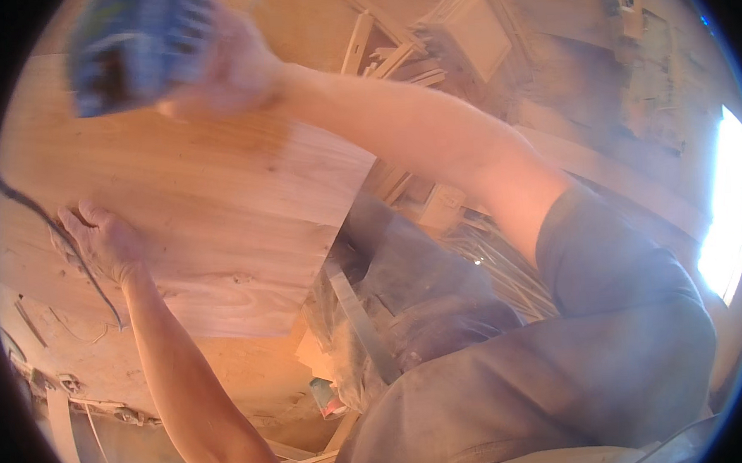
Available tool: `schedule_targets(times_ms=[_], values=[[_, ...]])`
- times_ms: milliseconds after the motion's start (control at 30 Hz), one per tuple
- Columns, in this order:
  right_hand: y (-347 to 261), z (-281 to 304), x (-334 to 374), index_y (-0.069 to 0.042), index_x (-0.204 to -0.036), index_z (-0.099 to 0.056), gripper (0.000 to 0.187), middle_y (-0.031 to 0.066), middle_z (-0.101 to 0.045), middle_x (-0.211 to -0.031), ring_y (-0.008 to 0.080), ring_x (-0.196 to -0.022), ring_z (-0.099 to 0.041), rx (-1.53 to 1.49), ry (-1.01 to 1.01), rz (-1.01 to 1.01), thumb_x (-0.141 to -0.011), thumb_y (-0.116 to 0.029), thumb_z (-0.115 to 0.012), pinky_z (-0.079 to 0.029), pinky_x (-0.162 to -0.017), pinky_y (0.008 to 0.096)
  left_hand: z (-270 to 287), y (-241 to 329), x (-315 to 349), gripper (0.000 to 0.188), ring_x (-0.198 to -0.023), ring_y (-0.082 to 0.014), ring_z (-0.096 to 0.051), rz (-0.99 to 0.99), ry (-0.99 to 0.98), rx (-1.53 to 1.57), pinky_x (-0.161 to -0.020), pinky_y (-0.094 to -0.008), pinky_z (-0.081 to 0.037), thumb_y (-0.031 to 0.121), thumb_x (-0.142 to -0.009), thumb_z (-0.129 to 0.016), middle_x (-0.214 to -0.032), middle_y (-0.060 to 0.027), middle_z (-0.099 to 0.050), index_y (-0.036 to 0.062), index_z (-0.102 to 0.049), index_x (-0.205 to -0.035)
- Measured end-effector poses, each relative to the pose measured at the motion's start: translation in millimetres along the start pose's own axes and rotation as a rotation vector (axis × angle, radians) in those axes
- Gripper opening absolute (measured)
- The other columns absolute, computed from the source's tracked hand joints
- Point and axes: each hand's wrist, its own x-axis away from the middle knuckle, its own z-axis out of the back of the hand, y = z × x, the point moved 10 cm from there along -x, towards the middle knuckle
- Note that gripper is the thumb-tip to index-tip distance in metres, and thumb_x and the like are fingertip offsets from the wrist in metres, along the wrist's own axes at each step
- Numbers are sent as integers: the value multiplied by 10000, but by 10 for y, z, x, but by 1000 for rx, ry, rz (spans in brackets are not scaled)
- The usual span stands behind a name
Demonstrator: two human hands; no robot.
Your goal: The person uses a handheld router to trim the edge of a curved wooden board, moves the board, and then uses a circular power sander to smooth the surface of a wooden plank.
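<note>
A wide, pale wooden board (246, 212) lies in front of me on a brownish work surface. High above its far left part, my right hand (239, 63) is closed on a blue power tool (135, 51) with pale ribs and dark patches. Motion smears the tool, so its exact kind cannot be told, and its top runs out of view. My left hand (98, 243) rests on the left part of the board, fingers apart and holding nothing. A black cord (35, 209) crosses over the fingers of that hand.
Wooden offcuts and frame pieces (392, 57) are piled beyond the board. Thin wood strips (496, 259) lie to the right, under my right arm. A clear plastic bag (343, 348) hangs by the board's near edge. Bright light enters from a window (728, 208) at far right.
</note>
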Motion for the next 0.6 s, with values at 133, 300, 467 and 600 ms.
schedule_targets(times_ms=[133, 300, 467, 600], values=[[-324, 562, 989, -60, -1483, -421, 580, 129, -556, -1437, 269, -1321, -555, -1075, 82, -373, -963, -96, -676, -455, -1122, 477, -113, 135, -17, 572, -1471, -365, -361, -90, 0, -153, -1203, -477, -290, 426, -1072, -400, -1609, -179, -391, 69, -497, -1507], [-825, 1204, 1771, -113, -1506, -376, 730, 148, -542, -1426, 306, -1337, -527, -318, 92, -325, -877, -22, -736, -434, -1124, 483, -2, 25, -33, 542, -1504, -368, -303, -90, 9, -170, -1219, -474, -251, 408, -1082, -394, -1618, -191, -373, 85, -497, -1506], [-964, 1377, 2000, -166, -1528, -332, 898, 167, -527, -1415, 343, -1352, -499, -251, 116, -320, -790, 51, -795, -413, -1127, 489, -5, 104, 52, 548, -1556, -358, -197, 4, -60, -103, -1257, -495, -153, 397, -1083, -402, -1665, -201, -273, 74, -460, -1522], [-933, 1275, 1821, -186, -1519, -342, 944, 179, -528, -1419, 374, -1390, -478, -271, 103, -253, -749, 83, -816, -397, -1144, 525, 35, 175, 49, 566, -1558, -358, -190, 3, -91, -146, -1258, -504, -146, 385, -1086, -398, -1671, -202, -255, 41, -438, -1534]])
